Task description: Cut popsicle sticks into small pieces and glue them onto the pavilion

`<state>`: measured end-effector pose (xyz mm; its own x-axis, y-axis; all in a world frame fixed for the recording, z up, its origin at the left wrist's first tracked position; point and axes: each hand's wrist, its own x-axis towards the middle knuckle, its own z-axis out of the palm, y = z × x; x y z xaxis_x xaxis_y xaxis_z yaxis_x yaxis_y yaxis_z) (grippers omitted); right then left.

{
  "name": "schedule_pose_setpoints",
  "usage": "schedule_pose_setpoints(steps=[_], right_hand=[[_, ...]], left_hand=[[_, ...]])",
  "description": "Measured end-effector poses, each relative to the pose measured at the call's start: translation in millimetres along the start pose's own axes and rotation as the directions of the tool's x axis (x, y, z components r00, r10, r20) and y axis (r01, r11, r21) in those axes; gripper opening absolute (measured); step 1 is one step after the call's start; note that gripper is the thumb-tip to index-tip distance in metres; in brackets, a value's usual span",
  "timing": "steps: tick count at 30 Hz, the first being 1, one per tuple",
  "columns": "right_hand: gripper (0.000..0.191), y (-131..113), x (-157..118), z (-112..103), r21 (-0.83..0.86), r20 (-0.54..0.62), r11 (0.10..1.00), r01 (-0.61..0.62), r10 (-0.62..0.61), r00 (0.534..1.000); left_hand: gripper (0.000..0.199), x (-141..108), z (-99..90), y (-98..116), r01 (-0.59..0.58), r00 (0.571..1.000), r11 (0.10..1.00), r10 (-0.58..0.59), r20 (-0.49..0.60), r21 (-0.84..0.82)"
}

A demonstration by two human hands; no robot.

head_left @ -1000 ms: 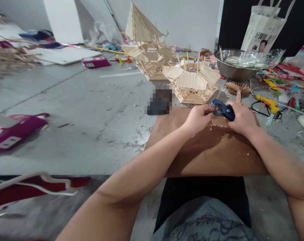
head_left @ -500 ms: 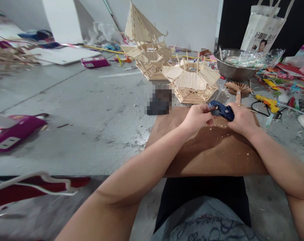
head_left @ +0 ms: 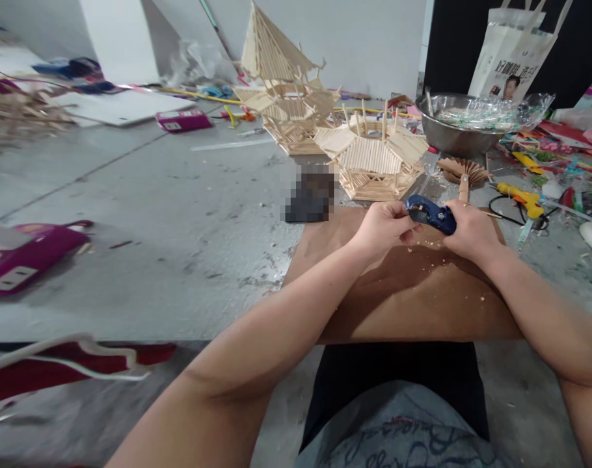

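A dark blue hand cutter (head_left: 435,216) is gripped at its handle end by my right hand (head_left: 471,229), above the brown board (head_left: 423,305). My left hand (head_left: 386,224) is closed in a pinch right at the cutter's jaw end. What its fingers pinch is hidden; only a tiny pale bit shows by the jaws. Small wood crumbs lie on the board under both hands. Just beyond stands a hexagonal tier of pale wooden sticks (head_left: 374,156) with upright posts. Behind it to the left rises a stick pagoda (head_left: 286,97) with a pointed roof.
A blurred-out dark object (head_left: 310,198) lies left of the board. To the right are a yellow glue gun (head_left: 523,198), a folded brown paper fan (head_left: 464,172) and a metal bowl (head_left: 462,136) holding plastic-wrapped material. Purple power strips (head_left: 37,257) sit at left.
Both hands stay in nearly the same place on the cutter. The gap at its jaws looks a little narrower, and the left fingertips have shifted slightly.
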<state>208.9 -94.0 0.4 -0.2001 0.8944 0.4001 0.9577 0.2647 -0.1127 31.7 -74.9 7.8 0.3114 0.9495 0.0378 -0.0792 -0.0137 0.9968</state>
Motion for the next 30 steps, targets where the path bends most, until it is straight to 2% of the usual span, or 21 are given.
schedule_pose_setpoints(steps=[6,21,30], right_hand=[[0.032,-1.8,-0.4,-2.0,-0.030,0.021,0.999,-0.023,0.024,0.999],[0.037,-1.0,0.3,-0.9,-0.025,0.026,1.000,0.000,0.000,1.000],[0.033,-3.0,-0.1,-1.0,-0.073,0.027,0.997,-0.023,0.026,0.999]], left_hand=[[0.011,-0.3,0.4,-0.7,-0.011,1.000,1.000,0.010,-0.009,-0.020],[0.016,-1.0,2.6,-0.3,-0.008,0.999,1.000,0.007,-0.031,-0.024],[0.016,-3.9,2.5,2.3,-0.067,0.998,0.998,0.066,-0.022,-0.014]])
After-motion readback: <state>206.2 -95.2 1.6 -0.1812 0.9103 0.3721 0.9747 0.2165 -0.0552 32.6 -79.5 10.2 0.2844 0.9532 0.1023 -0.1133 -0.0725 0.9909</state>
